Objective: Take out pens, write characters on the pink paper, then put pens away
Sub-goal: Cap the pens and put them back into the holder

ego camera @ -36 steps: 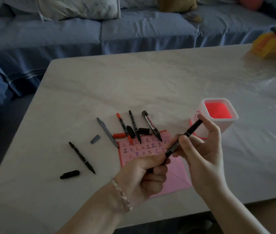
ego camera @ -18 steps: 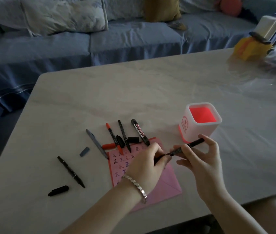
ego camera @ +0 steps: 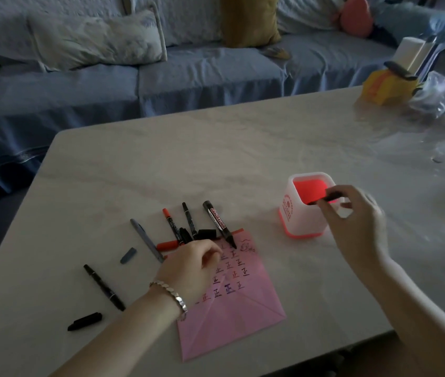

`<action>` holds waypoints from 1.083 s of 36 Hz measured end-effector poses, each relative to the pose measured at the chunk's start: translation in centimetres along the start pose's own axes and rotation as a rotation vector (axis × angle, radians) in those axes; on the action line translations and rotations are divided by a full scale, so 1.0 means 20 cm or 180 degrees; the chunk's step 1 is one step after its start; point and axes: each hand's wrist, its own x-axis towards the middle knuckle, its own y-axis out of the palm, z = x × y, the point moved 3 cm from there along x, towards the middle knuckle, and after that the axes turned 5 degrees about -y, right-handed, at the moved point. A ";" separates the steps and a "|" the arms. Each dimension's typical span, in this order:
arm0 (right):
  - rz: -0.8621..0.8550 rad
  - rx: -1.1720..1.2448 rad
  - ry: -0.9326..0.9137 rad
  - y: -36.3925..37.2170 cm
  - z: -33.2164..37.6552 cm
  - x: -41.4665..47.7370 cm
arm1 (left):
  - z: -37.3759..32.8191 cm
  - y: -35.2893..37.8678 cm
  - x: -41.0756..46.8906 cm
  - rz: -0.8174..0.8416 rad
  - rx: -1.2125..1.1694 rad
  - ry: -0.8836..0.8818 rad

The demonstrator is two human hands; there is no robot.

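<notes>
The pink paper (ego camera: 232,311) lies near the table's front edge, its upper part covered with rows of written characters. My left hand (ego camera: 188,270) rests on the paper's upper left, fingers loosely curled, holding nothing I can see. My right hand (ego camera: 352,221) pinches a black pen (ego camera: 330,198) over the rim of the white pen holder (ego camera: 307,221) with its glowing red inside. Uncapped pens lie fanned above the paper: a grey pen (ego camera: 146,243), a red pen (ego camera: 172,227), a thin black pen (ego camera: 188,220) and a thick whiteboard marker (ego camera: 218,224).
Another black pen (ego camera: 104,287) and its cap (ego camera: 85,321) lie at the front left, a grey cap (ego camera: 128,255) beside them. Red and black caps sit among the fanned pens. A yellow object (ego camera: 387,85) and clear plastic occupy the table's far right corner. A blue sofa stands behind.
Both hands held the black pen over the paper. My right hand has since carried it right to the pen holder, and my left hand has dropped onto the paper.
</notes>
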 end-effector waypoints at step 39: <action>0.2524 0.0005 0.0594 0.39 0.24 -0.14 | 0.13 0.04 0.40 0.0508 0.1830 0.0276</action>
